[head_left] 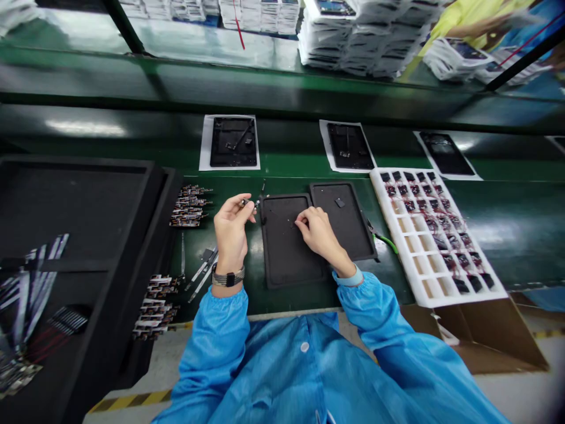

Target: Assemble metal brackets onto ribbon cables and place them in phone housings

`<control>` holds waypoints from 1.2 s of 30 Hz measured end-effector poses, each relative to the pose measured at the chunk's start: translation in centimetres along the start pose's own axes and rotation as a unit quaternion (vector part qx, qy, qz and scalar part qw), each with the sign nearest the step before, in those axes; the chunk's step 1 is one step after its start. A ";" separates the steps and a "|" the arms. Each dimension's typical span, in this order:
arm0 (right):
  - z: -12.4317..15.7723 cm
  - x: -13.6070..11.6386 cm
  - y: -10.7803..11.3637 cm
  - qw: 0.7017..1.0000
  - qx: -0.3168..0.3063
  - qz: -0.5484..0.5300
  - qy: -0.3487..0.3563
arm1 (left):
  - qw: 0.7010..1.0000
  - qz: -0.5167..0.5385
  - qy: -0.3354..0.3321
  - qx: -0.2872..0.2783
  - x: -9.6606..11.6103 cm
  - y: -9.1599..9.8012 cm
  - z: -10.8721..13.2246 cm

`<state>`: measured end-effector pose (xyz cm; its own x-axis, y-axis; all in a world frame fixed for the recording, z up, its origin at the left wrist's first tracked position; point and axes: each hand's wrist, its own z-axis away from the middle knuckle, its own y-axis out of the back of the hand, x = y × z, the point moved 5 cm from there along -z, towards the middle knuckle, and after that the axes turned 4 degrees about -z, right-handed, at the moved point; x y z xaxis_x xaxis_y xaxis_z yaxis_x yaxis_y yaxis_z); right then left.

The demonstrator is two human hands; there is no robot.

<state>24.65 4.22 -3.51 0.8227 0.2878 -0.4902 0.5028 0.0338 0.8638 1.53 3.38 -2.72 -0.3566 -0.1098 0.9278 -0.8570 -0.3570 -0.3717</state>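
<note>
My left hand (232,229) pinches a small circuit board (245,202) between thumb and fingers, just off the left edge of a black tray (282,268). Much of the board is hidden by the fingers. Over the middle of that tray, my right hand (318,232) has thumb and fingertips pressed together; whatever they hold is too small to make out. Tiny bits lie on the tray near these fingertips. A second black tray (362,238) adjoins on the right, with a small dark piece (339,202) on it. Stacked circuit boards (189,207) lie left of my left hand.
Green-handled pliers (385,240) lie between the right tray and a white foam tray (404,259) of black parts with red wires. Tablet housings (233,143) rest on white sheets along the back. Large black bins (128,235) stand left. Flat strips (203,272) lie by my left wrist.
</note>
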 end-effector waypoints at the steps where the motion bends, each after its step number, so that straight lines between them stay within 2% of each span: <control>1: 0.2 0.2 0.5 1.000 0.017 -0.006 -0.003 | 1.000 0.001 0.000 0.001 0.0 0.0 0.0; 4: 0.9 0.8 1.6 0.998 0.055 0.030 -0.033 | 1.000 0.000 0.003 -0.001 0.1 0.0 0.1; 7: 1.3 0.7 1.1 0.994 0.030 0.088 -0.050 | 1.000 -0.007 0.004 -0.007 0.1 -0.2 0.2; 10: 1.4 0.3 0.2 0.993 0.016 0.100 -0.056 | 1.000 -0.007 0.010 -0.012 0.0 -0.3 0.3; 16: 1.1 0.3 -0.2 0.998 -0.012 0.043 -0.049 | 1.000 -0.013 0.017 -0.013 -0.3 -0.2 0.5; 20: 1.0 0.0 1.6 0.996 -0.010 -0.086 -0.005 | 0.992 -0.122 -0.039 -0.007 0.4 -0.3 1.2; 22: 1.0 -0.5 3.2 0.989 -0.009 -0.145 0.031 | 0.976 -0.199 -0.076 -0.045 0.8 -1.0 2.0; 24: 0.9 -1.2 4.7 0.981 -0.013 -0.181 0.067 | 0.953 -0.259 -0.106 -0.116 0.8 -2.0 2.8; 26: 0.8 -2.0 5.7 0.976 -0.022 -0.197 0.096 | 0.928 -0.298 -0.126 -0.186 0.5 -2.8 3.5; 28: 0.6 -2.6 6.0 0.972 -0.032 -0.203 0.112 | 0.913 -0.313 -0.130 -0.229 -0.1 -3.4 3.9; 32: 0.2 -3.2 5.4 0.969 -0.045 -0.213 0.118 | 0.913 -0.293 -0.102 -0.266 -1.0 -3.7 4.1; 36: -0.1 -3.4 4.7 0.946 -0.052 -0.298 0.115 | 0.920 -0.285 -0.076 -0.259 -0.9 -3.6 4.2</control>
<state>24.17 3.48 2.25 0.3159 0.3874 -0.8661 0.8205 0.3469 0.4544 6.52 0.85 -2.10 0.2272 -0.1841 0.9563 -0.9650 0.0894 0.2465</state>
